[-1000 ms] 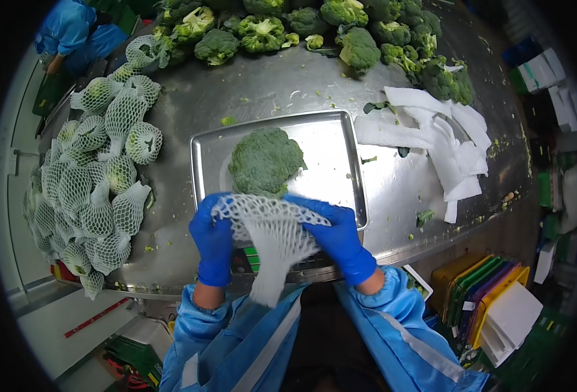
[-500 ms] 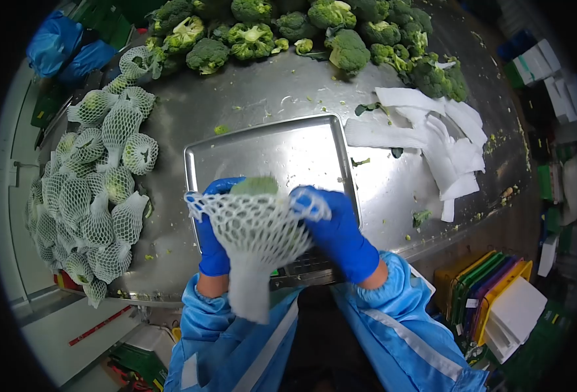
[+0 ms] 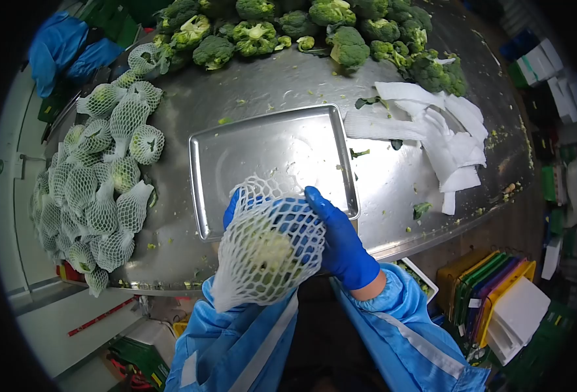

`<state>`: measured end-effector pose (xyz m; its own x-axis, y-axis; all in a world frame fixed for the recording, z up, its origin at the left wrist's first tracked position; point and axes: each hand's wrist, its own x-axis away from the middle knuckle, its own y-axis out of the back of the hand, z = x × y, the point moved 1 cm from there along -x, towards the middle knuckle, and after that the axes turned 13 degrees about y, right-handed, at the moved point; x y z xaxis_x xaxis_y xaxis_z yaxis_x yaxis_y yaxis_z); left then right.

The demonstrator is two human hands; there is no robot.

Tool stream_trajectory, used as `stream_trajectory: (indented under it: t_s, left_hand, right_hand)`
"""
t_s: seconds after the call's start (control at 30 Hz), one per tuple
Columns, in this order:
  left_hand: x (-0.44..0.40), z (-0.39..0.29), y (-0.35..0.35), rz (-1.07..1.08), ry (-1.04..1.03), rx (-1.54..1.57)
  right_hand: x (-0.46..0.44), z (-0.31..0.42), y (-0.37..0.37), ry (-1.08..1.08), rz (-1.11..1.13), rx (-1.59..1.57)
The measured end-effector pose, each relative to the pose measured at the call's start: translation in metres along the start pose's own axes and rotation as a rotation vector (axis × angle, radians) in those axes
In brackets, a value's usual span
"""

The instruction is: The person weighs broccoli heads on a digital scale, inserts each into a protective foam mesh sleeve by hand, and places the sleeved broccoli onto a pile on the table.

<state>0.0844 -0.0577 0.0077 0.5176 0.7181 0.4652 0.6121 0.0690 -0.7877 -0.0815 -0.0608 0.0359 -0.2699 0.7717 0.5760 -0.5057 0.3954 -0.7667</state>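
Now your left hand (image 3: 232, 208) and right hand (image 3: 344, 245) both grip one broccoli head (image 3: 270, 256) in one mesh sleeve (image 3: 231, 286), at the near edge of one tray (image 3: 269, 147) on the surface (image 3: 170, 215).

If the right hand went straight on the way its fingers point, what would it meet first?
Probably the white foam net around the broccoli, since the right hand is right against it. Beyond lies the metal tray, though its depth below is unclear.
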Motion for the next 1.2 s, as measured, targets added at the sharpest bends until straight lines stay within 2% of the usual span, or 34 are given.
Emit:
stream_trajectory:
  t_s: [0.1,0.13,0.17,0.23,0.27,0.3,0.37,0.43,0.5,0.57,0.6,0.63,0.7,0.73,0.77,0.83,0.87,0.97,1.0,1.03,1.1,1.17,1.2]
  left_hand:
    - [0.005,0.005,0.003,0.012,-0.001,0.029]
    - [0.007,0.006,0.003,0.02,-0.001,0.039]
    - [0.007,0.006,0.004,0.028,-0.004,0.049]
    - [0.009,0.007,0.006,0.04,-0.018,0.08]
    - [0.009,0.006,0.008,0.043,-0.028,0.099]
    - [0.008,0.006,0.009,0.048,-0.034,0.128]
    - [0.004,0.007,0.015,0.058,-0.049,0.21]
    - [0.001,0.005,0.026,0.068,-0.08,0.296]
    - [-0.002,0.006,0.037,0.078,-0.096,0.367]
    - [-0.004,0.001,0.04,0.06,-0.082,0.382]
    - [0.005,-0.006,0.015,-0.048,-0.075,0.329]
    - [0.005,-0.005,0.022,-0.158,-0.158,0.172]
    - [0.008,-0.009,0.022,-0.304,-0.244,-0.152]
    - [0.006,-0.008,0.047,-0.275,-0.282,-0.434]
    - [0.011,-0.012,0.045,-0.284,-0.298,-0.434]
    - [0.025,-0.02,0.027,-0.193,-0.122,-0.302]
    - [0.039,-0.022,0.02,0.0,-0.098,-0.222]
    - [0.052,-0.028,0.031,0.004,-0.152,-0.133]
    - [0.05,-0.031,0.053,0.077,-0.138,0.003]
    - [0.058,-0.032,0.08,0.001,-0.162,0.108]
    - [0.058,-0.048,0.101,-0.259,-0.342,0.287]
    - [0.069,-0.077,0.103,-0.226,-0.689,0.368]
    - [0.07,-0.103,0.118,-0.292,-0.783,0.302]
  right_hand:
    - [0.003,-0.006,0.015,-0.028,0.037,0.019]
    - [0.003,-0.01,0.018,0.07,0.006,0.135]
    - [0.004,-0.02,0.025,0.073,0.011,0.138]
    - [0.006,-0.033,0.038,0.415,0.115,0.687]
    - [0.009,-0.031,0.037,0.323,0.129,0.659]
    - [0.007,-0.032,0.039,0.324,0.134,0.66]
    - [-0.006,-0.035,0.046,0.663,0.173,0.908]
    - [-0.008,-0.029,0.052,0.543,0.276,0.708]
    - [0.013,-0.031,0.035,0.194,0.302,0.359]
    - [0.021,-0.046,0.034,-0.013,0.023,0.373]
    - [0.017,-0.049,0.041,0.045,0.044,0.368]
    - [0.013,-0.052,0.048,0.103,0.065,0.361]
    - [0.001,-0.051,0.05,0.056,0.035,0.128]
    - [0.004,-0.047,0.043,0.127,0.003,0.206]
    - [0.001,-0.047,0.04,0.237,0.018,0.232]
    - [-0.019,-0.041,0.051,0.421,0.101,0.567]
    - [-0.017,-0.039,0.034,0.46,0.086,0.777]
    - [-0.019,-0.051,0.001,0.575,0.251,0.86]
    - [-0.025,-0.053,-0.004,0.583,0.265,0.86]
    - [-0.03,-0.055,-0.007,0.569,0.335,0.774]
    - [-0.034,-0.058,-0.024,0.554,0.411,0.687]
    - [-0.029,-0.061,-0.045,0.328,0.374,0.8]
    - [-0.03,-0.065,-0.046,0.288,0.382,0.799]
